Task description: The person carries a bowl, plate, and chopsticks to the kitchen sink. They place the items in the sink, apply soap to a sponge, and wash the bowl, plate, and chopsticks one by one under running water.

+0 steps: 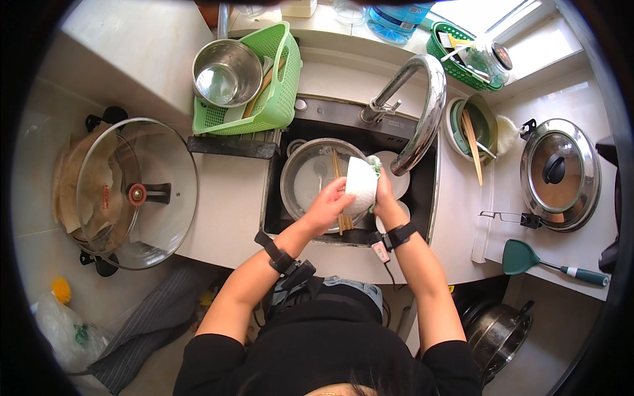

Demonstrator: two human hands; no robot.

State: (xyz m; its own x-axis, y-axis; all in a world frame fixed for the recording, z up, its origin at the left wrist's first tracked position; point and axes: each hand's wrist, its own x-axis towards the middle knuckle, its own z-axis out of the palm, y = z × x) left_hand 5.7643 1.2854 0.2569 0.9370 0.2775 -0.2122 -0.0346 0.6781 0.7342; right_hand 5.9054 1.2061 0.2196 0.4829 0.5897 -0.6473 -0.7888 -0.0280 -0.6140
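Note:
Over the sink, my left hand (pixel 323 205) grips the near side of a white bowl (pixel 360 185) that is tilted on its side. My right hand (pixel 387 190) presses a green and white dishcloth (pixel 375 166) against the bowl's right side; its fingers are partly hidden. Below sits a metal basin (pixel 290 183) with cloudy water, a spoon (pixel 320 171) and several wooden chopsticks (pixel 338 163). To its right a white plate (pixel 398 183) rests on the floor of the black sink (pixel 421 213), and another white dish (pixel 403 210) shows partly behind my right wrist.
A curved chrome faucet (pixel 431 109) arches over the sink's right side. Back left, a green basket (pixel 285 106) holds a steel pot (pixel 228 74). Stacked bowls with chopsticks (pixel 470 128) stand right; beyond are a lidded pan (pixel 559 198) and a green spatula (pixel 520 257). A glass lid (pixel 163 227) leans left.

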